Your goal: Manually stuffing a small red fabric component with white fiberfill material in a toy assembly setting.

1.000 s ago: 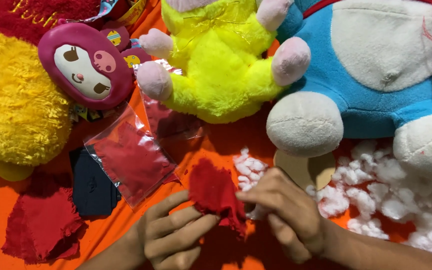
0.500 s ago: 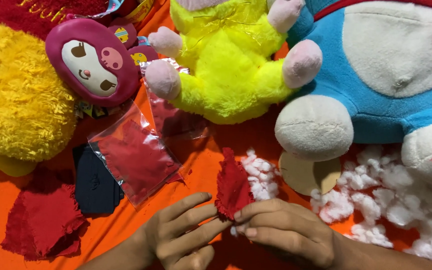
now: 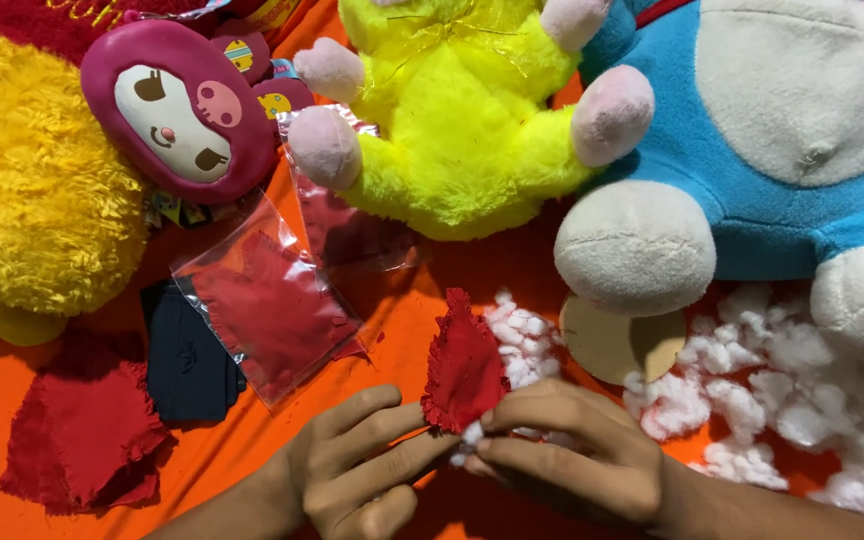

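Both hands pinch a small red felt pouch with a jagged edge [image 3: 464,365]. The left hand [image 3: 352,470] holds its bottom edge, and the right hand [image 3: 572,455] pushes white fluffy stuffing [image 3: 472,432] in. The pouch looks only partly filled. Lots more white fluff [image 3: 782,400] lies right of the grip.

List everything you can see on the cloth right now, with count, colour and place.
red fabric piece: 1, red, frayed, centre, held by both hands
white stuffing: loose clumps, white, right and centre
card disc: 1, tan, under blue toy's foot
clear bag of red fabric: 1, left of centre
dark cloth: 1, navy, left
red cloth pile: 1, bottom left
yellow-green plush: 1, top centre
blue plush: 1, top right
yellow plush: 1, left
magenta face toy: 1, top left
left hand: 1, bottom centre
right hand: 1, bottom right of centre
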